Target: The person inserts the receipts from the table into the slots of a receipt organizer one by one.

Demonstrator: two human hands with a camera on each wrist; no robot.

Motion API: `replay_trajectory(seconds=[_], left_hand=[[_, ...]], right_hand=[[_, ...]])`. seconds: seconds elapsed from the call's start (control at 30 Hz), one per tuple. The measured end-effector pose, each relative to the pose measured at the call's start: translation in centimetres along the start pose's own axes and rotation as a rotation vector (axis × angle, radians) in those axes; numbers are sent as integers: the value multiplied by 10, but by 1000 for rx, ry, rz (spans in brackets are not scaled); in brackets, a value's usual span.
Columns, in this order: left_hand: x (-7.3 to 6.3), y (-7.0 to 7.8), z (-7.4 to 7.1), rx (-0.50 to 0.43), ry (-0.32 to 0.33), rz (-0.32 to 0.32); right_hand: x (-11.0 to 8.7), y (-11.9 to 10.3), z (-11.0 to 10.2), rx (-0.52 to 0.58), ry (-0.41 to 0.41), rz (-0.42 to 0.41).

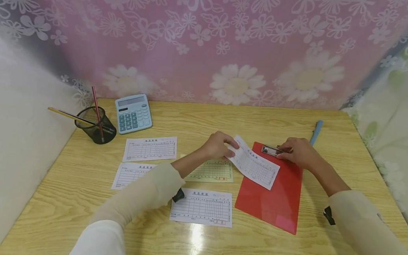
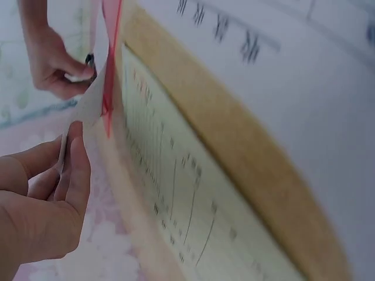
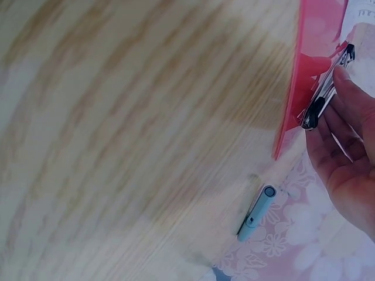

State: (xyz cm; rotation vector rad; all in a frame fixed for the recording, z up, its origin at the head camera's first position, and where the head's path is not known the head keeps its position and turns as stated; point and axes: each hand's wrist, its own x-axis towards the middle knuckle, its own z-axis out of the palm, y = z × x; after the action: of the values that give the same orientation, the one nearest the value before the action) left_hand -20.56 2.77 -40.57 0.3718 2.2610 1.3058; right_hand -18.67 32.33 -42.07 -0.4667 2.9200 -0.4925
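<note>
My left hand (image 1: 218, 146) pinches one end of a white printed receipt slip (image 1: 254, 166) between thumb and fingers. The slip curves to the right over a red clipboard (image 1: 273, 205). At the clipboard's top edge, my right hand (image 1: 299, 153) grips the metal clip (image 1: 270, 150); the right wrist view shows the thumb on one side of the clip (image 3: 328, 88) and fingers on the other. Below my left forearm lies a green receipt slip (image 1: 209, 170), partly covered by the arm. Another white slip (image 1: 202, 206) with a red stamp lies nearer the front.
Two more white slips (image 1: 150, 148) lie at the left, the lower one (image 1: 131, 174) partly under my left sleeve. A blue calculator (image 1: 134, 114) and a black mesh cup (image 1: 98, 132) with pencils stand at the back left. A blue pen (image 1: 316, 132) lies behind the clipboard.
</note>
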Motion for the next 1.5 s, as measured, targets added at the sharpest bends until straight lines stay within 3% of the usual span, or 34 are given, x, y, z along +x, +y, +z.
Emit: replay_trajectory(seconds=[0.3, 0.43, 0.53, 0.77, 1.1, 1.5], left_hand=[[1, -2, 42, -151, 1, -109], [3, 0, 55, -171, 24, -146], [5, 3, 61, -106, 70, -150], [8, 9, 69, 182, 159, -95], [8, 11, 73, 161, 182, -105], [14, 16, 73, 238, 217, -81]], right_hand=[[-1, -1, 1, -31, 8, -1], [-2, -2, 1, -42, 22, -29], [-3, -3, 1, -50, 32, -51], [-5, -3, 2, -63, 51, -85], [-5, -6, 0, -76, 38, -108], [-3, -6, -5, -73, 22, -138]])
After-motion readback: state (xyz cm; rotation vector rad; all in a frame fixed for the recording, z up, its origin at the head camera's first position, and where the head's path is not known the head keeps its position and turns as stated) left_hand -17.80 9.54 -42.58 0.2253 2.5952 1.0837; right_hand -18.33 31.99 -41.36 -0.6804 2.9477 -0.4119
